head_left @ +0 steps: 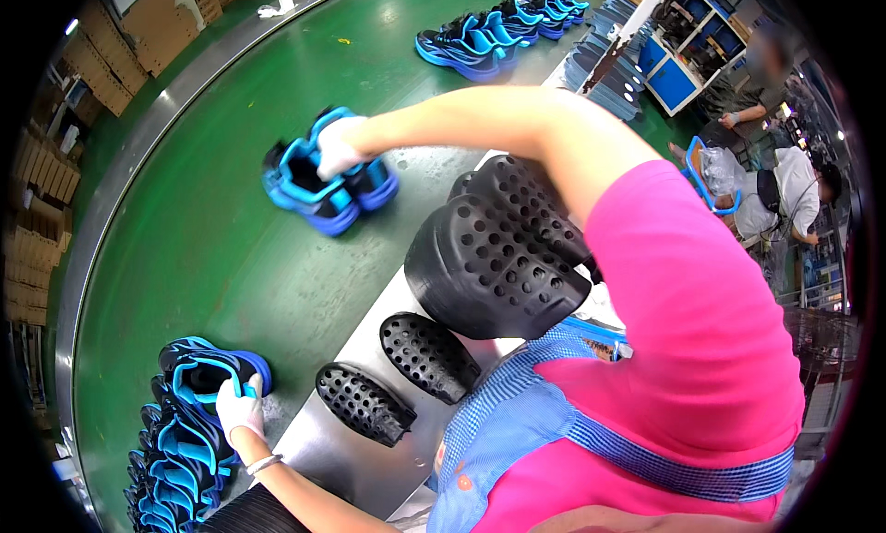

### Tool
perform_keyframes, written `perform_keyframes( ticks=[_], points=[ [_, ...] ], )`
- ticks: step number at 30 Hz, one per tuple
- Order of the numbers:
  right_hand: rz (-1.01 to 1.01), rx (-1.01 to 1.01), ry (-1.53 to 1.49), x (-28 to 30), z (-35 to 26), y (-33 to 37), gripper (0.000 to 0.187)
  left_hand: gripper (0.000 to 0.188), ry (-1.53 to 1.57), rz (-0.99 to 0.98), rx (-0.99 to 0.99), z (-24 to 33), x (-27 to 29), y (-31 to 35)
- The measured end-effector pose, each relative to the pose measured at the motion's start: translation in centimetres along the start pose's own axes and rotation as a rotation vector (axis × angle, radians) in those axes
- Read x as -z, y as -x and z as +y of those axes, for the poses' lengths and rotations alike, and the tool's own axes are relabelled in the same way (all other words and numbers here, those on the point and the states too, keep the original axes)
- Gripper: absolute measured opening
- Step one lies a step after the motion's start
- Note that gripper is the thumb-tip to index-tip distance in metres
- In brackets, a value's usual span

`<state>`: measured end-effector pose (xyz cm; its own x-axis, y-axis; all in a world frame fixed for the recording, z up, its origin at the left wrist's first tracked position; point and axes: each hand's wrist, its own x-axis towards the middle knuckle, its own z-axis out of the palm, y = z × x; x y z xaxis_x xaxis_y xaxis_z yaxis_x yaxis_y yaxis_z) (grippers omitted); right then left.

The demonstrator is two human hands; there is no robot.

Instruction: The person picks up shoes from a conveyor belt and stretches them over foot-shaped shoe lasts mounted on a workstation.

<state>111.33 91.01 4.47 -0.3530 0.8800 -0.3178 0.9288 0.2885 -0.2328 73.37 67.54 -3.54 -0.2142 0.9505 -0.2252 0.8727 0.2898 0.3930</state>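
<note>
My right hand [340, 147], in a white glove, reaches across at the top and is closed on a pair of black and blue sneakers [318, 215] over the green surface [286, 293]. Slight blur lies on that hand and pair. At lower left my left hand [240, 406], also gloved, pinches the blue collar edge of a black and blue sneaker [196, 359]. That sneaker stands at the head of a row of similar sneakers [175, 459] running toward the near left.
Two small black perforated pads [365, 404] lie on a metal ledge before me, beside large rounded black perforated pads [503, 265]. More sneakers [498, 36] stand at the far side. Flat grey-blue pieces [604, 62] lie at far right, near other people and a blue cabinet [669, 79].
</note>
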Motion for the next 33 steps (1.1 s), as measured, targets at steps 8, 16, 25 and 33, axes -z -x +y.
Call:
perform_keyframes(
  ticks=[8,16,25,33],
  points=[
    [-0.482,0.271,-0.359,1.7,-6.3,4.1,0.032,0.044,-0.087,0.057,-0.115,-1.0,1.1,2.9],
    [0.095,0.393,0.024,7.7,-1.1,27.4,0.021,0.051,-0.087,0.384,-0.28,5.0,3.1,8.5],
    [0.382,0.263,-0.068,5.7,2.8,36.6,0.04,0.04,0.027,0.278,-0.462,10.5,1.5,11.7],
    [0.373,-0.149,0.205,6.7,13.4,36.9,0.043,0.038,0.042,0.189,-0.409,11.1,0.2,11.9]
  ],
)
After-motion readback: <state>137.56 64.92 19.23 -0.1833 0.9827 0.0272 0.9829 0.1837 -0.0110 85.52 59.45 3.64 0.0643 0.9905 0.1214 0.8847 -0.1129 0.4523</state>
